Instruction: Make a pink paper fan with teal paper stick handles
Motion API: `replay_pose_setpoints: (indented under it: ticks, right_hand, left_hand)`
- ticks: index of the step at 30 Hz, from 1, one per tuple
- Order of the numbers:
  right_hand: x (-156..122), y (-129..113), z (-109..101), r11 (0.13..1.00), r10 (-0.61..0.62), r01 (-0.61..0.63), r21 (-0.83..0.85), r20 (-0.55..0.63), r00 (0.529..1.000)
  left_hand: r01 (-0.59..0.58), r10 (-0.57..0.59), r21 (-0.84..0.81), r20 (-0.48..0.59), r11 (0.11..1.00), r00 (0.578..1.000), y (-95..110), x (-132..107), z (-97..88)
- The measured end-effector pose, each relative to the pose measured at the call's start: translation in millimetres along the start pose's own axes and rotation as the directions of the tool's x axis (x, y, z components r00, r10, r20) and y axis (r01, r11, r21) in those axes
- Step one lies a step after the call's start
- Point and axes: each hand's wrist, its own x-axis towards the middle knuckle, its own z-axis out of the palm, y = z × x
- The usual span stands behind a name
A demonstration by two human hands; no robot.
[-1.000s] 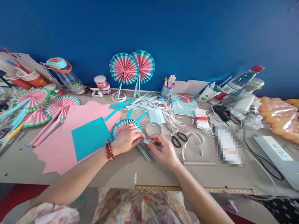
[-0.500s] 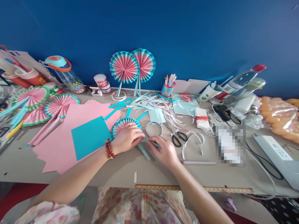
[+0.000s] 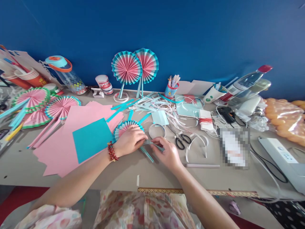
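A pleated paper fan (image 3: 125, 127) in teal, white and pink lies half covered by my left hand (image 3: 131, 140). Thin teal strips (image 3: 147, 155) stick out below that hand. Both hands pinch a narrow folded pale-teal paper strip (image 3: 149, 142): my left fingertips close on one end, while my right hand (image 3: 166, 152) grips the other between thumb and fingers. Part of the strip is hidden by the fingers. A clear roll of tape (image 3: 157, 131) lies just beyond my hands, with black-handled scissors (image 3: 182, 140) to the right.
Pink paper sheets (image 3: 54, 156) and a teal square (image 3: 92, 140) spread out at the left. Two finished fans (image 3: 126, 67) lean on the blue wall. Paper scraps (image 3: 152, 103), a pen cup (image 3: 171, 90), a glue gun (image 3: 226, 114) and a power strip (image 3: 283, 156) are around.
Almost nothing differs. The right hand has shifted very slightly, with the strip held between both hands as before; the whole view has moved a few pixels.
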Motion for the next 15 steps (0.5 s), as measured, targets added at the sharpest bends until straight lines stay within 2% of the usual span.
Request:
replay_pose_setpoints:
  ticks: [8,15]
  right_hand:
    - [0.6,2.8,2.9,0.987,0.093,-0.097,0.127,0.037,0.995]
    - [-0.1,3.2,6.1,0.982,0.109,-0.113,0.149,0.033,0.993]
  left_hand:
    - [-0.009,0.009,-0.003,-0.008,1.000,1.000,0.0,-0.5,0.8]
    - [-0.014,0.014,-0.007,-0.010,1.000,1.000,0.4,-0.6,1.5]
